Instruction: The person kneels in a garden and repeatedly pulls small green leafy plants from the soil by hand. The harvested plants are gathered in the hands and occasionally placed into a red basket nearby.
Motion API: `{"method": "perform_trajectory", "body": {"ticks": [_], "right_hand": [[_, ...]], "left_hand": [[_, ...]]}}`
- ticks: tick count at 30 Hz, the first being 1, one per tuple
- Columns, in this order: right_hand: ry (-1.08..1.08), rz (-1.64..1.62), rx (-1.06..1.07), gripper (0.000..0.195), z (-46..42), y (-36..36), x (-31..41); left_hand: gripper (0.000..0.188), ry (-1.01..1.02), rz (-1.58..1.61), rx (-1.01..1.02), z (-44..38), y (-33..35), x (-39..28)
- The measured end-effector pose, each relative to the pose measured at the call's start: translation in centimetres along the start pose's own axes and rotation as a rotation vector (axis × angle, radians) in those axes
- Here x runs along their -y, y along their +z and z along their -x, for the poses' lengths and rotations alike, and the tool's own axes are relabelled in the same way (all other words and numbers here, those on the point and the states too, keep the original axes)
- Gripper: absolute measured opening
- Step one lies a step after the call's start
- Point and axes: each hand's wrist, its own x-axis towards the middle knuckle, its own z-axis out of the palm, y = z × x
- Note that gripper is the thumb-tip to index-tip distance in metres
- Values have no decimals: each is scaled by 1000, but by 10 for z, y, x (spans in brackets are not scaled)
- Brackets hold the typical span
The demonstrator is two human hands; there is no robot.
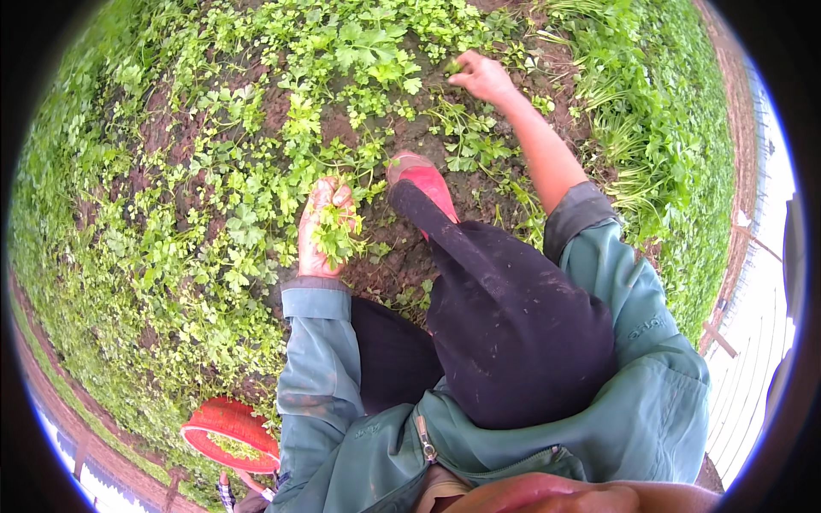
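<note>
My left hand [324, 227] is closed around a small bunch of leafy green sprigs [335, 240], whose leaves look like celery or parsley. It hangs over low plants left of my shoe. Farther up and to the right, my right hand [481, 77] reaches out over bare soil. Its fingers pinch a small green bit of plant [453, 67]. Leafy green plants [240, 224] grow from brown soil around both hands. Just below my right hand, cut or loose leafy stems [471, 138] lie on the soil.
My red shoe [433, 189] stands on the soil between my arms. Pulled stalks [632, 186] lie in a row at the right beside dense green plants. A red basket [224, 417] holding greens stands at the lower left, near another person's hands [247, 479].
</note>
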Motion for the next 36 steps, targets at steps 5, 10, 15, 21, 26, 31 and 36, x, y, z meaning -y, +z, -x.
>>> {"method": "perform_trajectory", "body": {"ticks": [5, 10, 15, 21, 26, 31, 36], "right_hand": [[-165, 54, -401, 19, -15, 45, -25], [245, -396, -464, 28, -20, 22, -59], [168, -186, -454, 41, -27, 20, -22], [222, -864, -650, 25, -56, 31, -47], [209, -315, -397, 29, -49, 20, 0], [166, -272, -578, 20, -90, 36, -25], [198, -757, -484, 21, -60, 25, -24]], "left_hand": [[15, -11, -23, -12, 0, 1, 2], [16, 3, -20, -35, 1, -3, 0], [15, 4, -57, -77, 0, -5, -1], [17, 20, -60, 29, 0, -19, 1], [18, 42, -51, 5, 10, -19, -4], [18, 42, -148, 2, 10, -19, 0], [16, 61, -104, 5, 16, -29, -7]]}}
